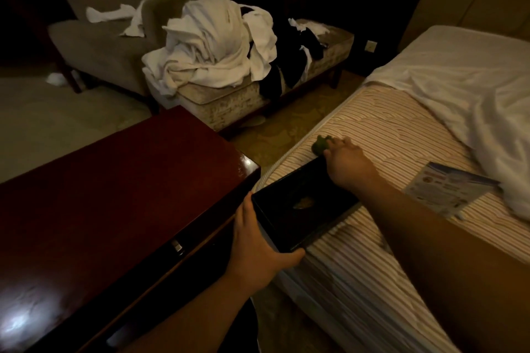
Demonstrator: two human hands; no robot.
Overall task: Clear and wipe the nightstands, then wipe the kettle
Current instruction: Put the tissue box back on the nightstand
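Two hands: left (259,241) grips one black tray (304,203), right (345,159) one green cloth (321,145).

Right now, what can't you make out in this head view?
- Small dark green object: the right hand covers part of it; kind unclear.
- Shallow black square tray, held by the left hand: the gold mark inside is too dim to read.
- Printed leaflet on the striped mattress: text too small.

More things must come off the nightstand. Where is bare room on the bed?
Bare striped mattress lies between the green cloth, leaflet and white sheet. The near edge is crowded by the black tray and both hands.
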